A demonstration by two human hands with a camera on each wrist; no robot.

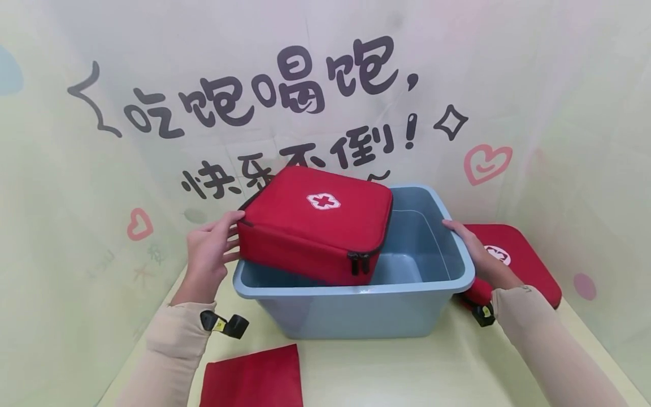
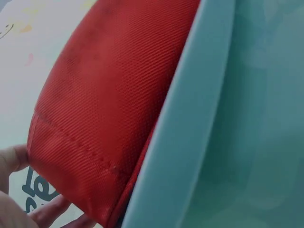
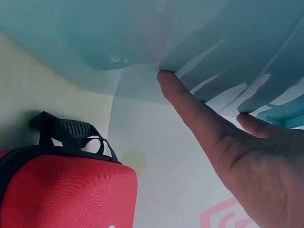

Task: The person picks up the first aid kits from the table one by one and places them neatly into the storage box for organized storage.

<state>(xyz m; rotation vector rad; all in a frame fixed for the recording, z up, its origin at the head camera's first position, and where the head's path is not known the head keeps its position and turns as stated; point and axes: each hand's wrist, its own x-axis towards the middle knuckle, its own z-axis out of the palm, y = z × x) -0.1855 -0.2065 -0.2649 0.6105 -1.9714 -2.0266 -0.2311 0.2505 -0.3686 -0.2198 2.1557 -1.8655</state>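
My left hand (image 1: 207,257) holds a red first-aid bag (image 1: 315,209) by its left end, the thumb near the top edge and other fingers along the side. The bag, with a white cross emblem and black zipper pulls, lies tilted over the left part of a light blue plastic bin (image 1: 351,311), partly inside it. In the left wrist view the bag's red fabric (image 2: 104,95) shows beside the bin rim (image 2: 185,114). My right hand (image 1: 480,257) grips the bin's right rim; in the right wrist view its fingers (image 3: 190,107) touch the outer wall.
Another red first-aid bag (image 1: 529,254) lies right of the bin, its black handle (image 3: 71,130) visible in the right wrist view. A flat red item (image 1: 254,379) lies on the pale table (image 1: 386,373) at the front left. A printed curtain (image 1: 559,85) hangs behind.
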